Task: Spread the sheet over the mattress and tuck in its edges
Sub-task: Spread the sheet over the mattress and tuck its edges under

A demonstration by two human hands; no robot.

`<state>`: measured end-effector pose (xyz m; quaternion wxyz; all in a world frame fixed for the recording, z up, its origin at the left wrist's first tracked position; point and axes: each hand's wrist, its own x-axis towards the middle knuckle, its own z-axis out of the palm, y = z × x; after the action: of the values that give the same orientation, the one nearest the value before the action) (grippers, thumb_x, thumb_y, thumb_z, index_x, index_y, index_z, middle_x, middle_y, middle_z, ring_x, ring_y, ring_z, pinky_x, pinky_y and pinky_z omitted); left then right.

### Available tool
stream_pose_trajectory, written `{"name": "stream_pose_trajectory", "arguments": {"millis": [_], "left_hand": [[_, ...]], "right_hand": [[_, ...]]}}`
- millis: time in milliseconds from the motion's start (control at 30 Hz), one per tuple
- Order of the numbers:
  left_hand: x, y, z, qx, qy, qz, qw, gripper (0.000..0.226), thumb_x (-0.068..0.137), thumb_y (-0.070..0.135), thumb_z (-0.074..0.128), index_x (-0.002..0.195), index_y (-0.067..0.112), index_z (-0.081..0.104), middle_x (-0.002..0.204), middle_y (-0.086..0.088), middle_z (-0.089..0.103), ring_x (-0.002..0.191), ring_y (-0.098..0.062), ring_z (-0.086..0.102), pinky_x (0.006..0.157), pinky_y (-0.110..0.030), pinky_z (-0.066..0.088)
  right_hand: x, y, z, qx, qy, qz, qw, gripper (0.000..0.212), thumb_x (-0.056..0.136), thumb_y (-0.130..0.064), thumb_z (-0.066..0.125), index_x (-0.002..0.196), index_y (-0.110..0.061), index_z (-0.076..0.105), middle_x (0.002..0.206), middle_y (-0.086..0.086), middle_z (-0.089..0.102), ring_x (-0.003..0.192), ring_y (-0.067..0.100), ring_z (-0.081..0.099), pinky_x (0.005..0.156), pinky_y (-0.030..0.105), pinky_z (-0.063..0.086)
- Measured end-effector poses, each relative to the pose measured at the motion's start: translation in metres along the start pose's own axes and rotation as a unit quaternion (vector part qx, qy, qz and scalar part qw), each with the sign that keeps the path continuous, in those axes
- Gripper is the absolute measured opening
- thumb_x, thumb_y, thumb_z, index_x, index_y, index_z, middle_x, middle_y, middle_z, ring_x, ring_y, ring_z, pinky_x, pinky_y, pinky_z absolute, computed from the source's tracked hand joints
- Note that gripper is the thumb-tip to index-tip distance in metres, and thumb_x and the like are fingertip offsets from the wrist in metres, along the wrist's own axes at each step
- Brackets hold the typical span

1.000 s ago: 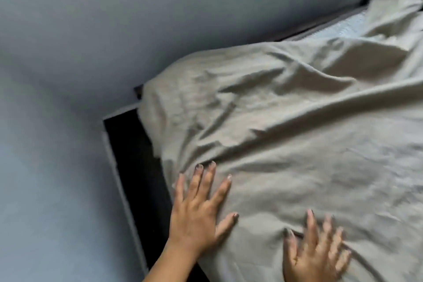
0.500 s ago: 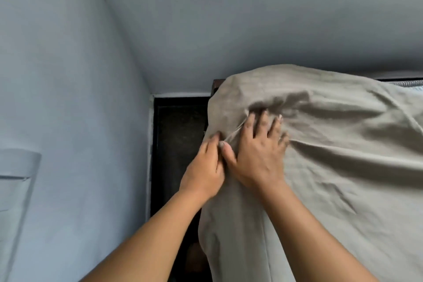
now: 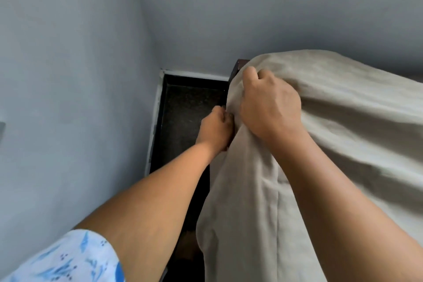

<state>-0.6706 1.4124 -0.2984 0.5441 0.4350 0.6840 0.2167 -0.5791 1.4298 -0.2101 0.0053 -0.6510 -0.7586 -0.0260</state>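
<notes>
A beige sheet (image 3: 343, 126) covers the mattress corner on the right and hangs down its near side in long folds. My right hand (image 3: 270, 105) is clenched on a bunch of the sheet at the top of the corner. Just left of it and lower, my left hand (image 3: 216, 129) grips the sheet's edge along the side of the corner. The mattress itself is hidden under the cloth. A dark piece of bed frame (image 3: 238, 66) peeks out behind the corner.
Grey walls (image 3: 75, 98) meet in a corner close to the bed on the left and behind. Between the left wall and the bed runs a narrow strip of dark floor (image 3: 185, 107) with a white skirting (image 3: 153, 121).
Both hands went from lying flat on the sheet to the mattress corner. My right hand has closed into a fist on the cloth, and my left has dropped lower along the side.
</notes>
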Motion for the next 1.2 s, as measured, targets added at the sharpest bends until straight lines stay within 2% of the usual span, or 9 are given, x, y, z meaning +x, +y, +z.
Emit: {"name": "stream_pose_trajectory", "arguments": {"millis": [233, 367, 533, 633, 867, 967, 1067, 1133, 1200], "left_hand": [[0.028, 0.022, -0.028, -0.055, 0.291, 0.036, 0.955, 0.009, 0.092, 0.012, 0.043, 0.092, 0.008, 0.035, 0.083, -0.009, 0.055, 0.085, -0.035, 0.058, 0.055, -0.024, 0.021], [0.021, -0.022, -0.02, -0.021, 0.164, -0.109, 0.98, 0.033, 0.091, 0.009, 0.049, 0.12, 0.001, 0.036, 0.119, -0.021, 0.054, 0.106, -0.035, 0.054, 0.08, -0.031, 0.039], [-0.003, -0.036, -0.001, -0.022, 0.083, -0.01, 0.996, 0.011, 0.089, 0.017, 0.055, 0.096, 0.009, 0.05, 0.102, -0.013, 0.063, 0.094, -0.028, 0.059, 0.073, -0.029, 0.041], [-0.013, -0.029, 0.016, -0.072, -0.004, -0.028, 0.997, 0.024, 0.095, 0.025, 0.05, 0.112, 0.01, 0.054, 0.112, -0.011, 0.064, 0.105, -0.026, 0.059, 0.086, -0.033, 0.047], [0.0, -0.025, 0.016, -0.003, -0.02, -0.049, 0.999, 0.024, 0.097, 0.023, 0.043, 0.102, 0.003, 0.054, 0.106, -0.018, 0.063, 0.101, -0.032, 0.058, 0.085, -0.035, 0.047], [0.006, -0.022, 0.0, -0.04, 0.09, -0.023, 0.995, 0.013, 0.088, 0.021, 0.056, 0.093, 0.011, 0.051, 0.107, -0.017, 0.06, 0.1, -0.03, 0.057, 0.085, -0.036, 0.046], [0.029, -0.005, -0.022, -0.149, 0.137, 0.027, 0.979, 0.062, 0.078, 0.009, 0.063, 0.134, 0.012, 0.036, 0.133, -0.009, 0.046, 0.119, -0.023, 0.048, 0.101, -0.037, 0.04], [0.046, 0.016, -0.029, -0.172, 0.067, 0.038, 0.982, 0.084, 0.075, 0.01, 0.064, 0.146, 0.024, 0.021, 0.124, 0.002, 0.052, 0.107, -0.017, 0.056, 0.089, -0.032, 0.048], [0.055, 0.034, -0.032, -0.142, 0.006, 0.034, 0.989, 0.073, 0.066, 0.017, 0.064, 0.135, 0.023, 0.04, 0.103, -0.002, 0.064, 0.086, -0.021, 0.063, 0.069, -0.034, 0.052]], "right_hand": [[0.023, -0.035, -0.007, 0.078, 0.081, -0.052, 0.992, 0.008, 0.084, -0.008, 0.055, 0.092, -0.007, 0.054, 0.086, 0.016, 0.059, 0.073, 0.037, 0.058, 0.055, 0.032, 0.023], [0.019, -0.038, 0.013, 0.009, -0.065, -0.107, 0.992, 0.027, 0.085, -0.012, 0.041, 0.111, -0.016, 0.047, 0.1, 0.01, 0.061, 0.093, 0.035, 0.057, 0.066, 0.036, 0.027], [0.012, -0.031, 0.007, -0.012, 0.035, -0.043, 0.998, 0.013, 0.074, -0.016, 0.065, 0.084, -0.013, 0.058, 0.077, 0.01, 0.061, 0.077, 0.034, 0.056, 0.067, 0.034, 0.02], [0.007, -0.022, 0.009, -0.013, 0.061, 0.017, 0.998, 0.007, 0.073, -0.016, 0.064, 0.077, -0.013, 0.058, 0.078, 0.011, 0.057, 0.075, 0.034, 0.053, 0.067, 0.035, 0.021], [0.002, -0.026, 0.014, -0.018, -0.042, 0.05, 0.998, 0.015, 0.072, -0.003, 0.05, 0.081, -0.013, 0.045, 0.089, 0.012, 0.053, 0.084, 0.033, 0.051, 0.071, 0.034, 0.023], [0.008, -0.022, 0.01, 0.029, -0.037, 0.006, 0.999, 0.014, 0.07, -0.002, 0.054, 0.081, -0.009, 0.053, 0.079, 0.008, 0.047, 0.078, 0.033, 0.052, 0.067, 0.031, 0.024], [0.0, -0.014, 0.007, 0.129, -0.001, -0.019, 0.991, 0.023, 0.065, 0.006, 0.055, 0.082, -0.006, 0.063, 0.075, 0.01, 0.052, 0.067, 0.034, 0.051, 0.062, 0.029, 0.025], [-0.006, -0.011, 0.008, 0.151, 0.024, -0.038, 0.988, 0.02, 0.067, 0.007, 0.059, 0.083, -0.003, 0.066, 0.072, 0.015, 0.056, 0.062, 0.035, 0.052, 0.06, 0.03, 0.031], [-0.009, -0.01, 0.011, 0.157, 0.035, -0.05, 0.986, 0.014, 0.072, 0.002, 0.062, 0.085, -0.002, 0.066, 0.072, 0.016, 0.056, 0.061, 0.036, 0.053, 0.058, 0.034, 0.039]]}}
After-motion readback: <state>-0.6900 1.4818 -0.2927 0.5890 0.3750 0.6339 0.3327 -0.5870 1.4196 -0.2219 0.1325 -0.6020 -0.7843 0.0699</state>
